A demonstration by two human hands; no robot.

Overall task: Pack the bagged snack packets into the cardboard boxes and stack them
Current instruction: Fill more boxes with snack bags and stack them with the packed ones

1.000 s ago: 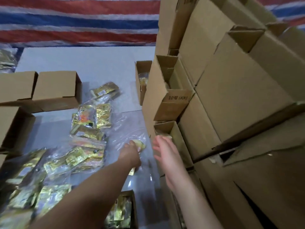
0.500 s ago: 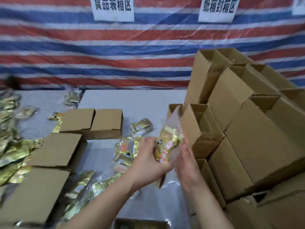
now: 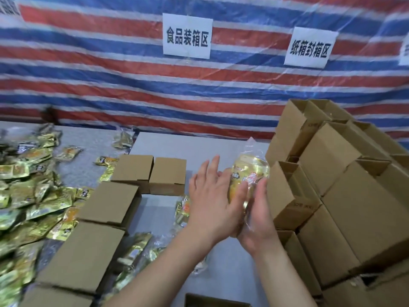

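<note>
**Packing barely dented: one bag in hand, most stock loose**

Biggest thing first: stack of open cardboard boxes (image 3: 345, 196) on my right, tilted w/ mouths toward me, flaps up. Can't see inside most, so I can't tell how many are filled. Left-centre of the bench (image 3: 199, 147), a group of closed boxes (image 3: 106, 204) lying flat, side by side, not stacked; I'd guess those are packed but can't confirm.

Far left: big heap of loose gold packets (image 3: 24, 185) w/o bags. Several bagged bundles (image 3: 137, 255) lie betw. the closed boxes and my arms. Plenty left, by my read.

Now the job in hand. Bagged snack packets (image 3: 249, 173) are up off the bench, just beside the mouth of the nearest open box (image 3: 287, 196), not in it yet. Right hand (image 3: 259, 218) cups the bag's lower end, fingers curled round the plastic. Left hand (image 3: 212, 196) lies flat vs. the bag's side, fingers straight and spread, pressing not gripping.

Est.: early-mid. Insert not yet done, stacking not yet done for the flat boxes.
</note>
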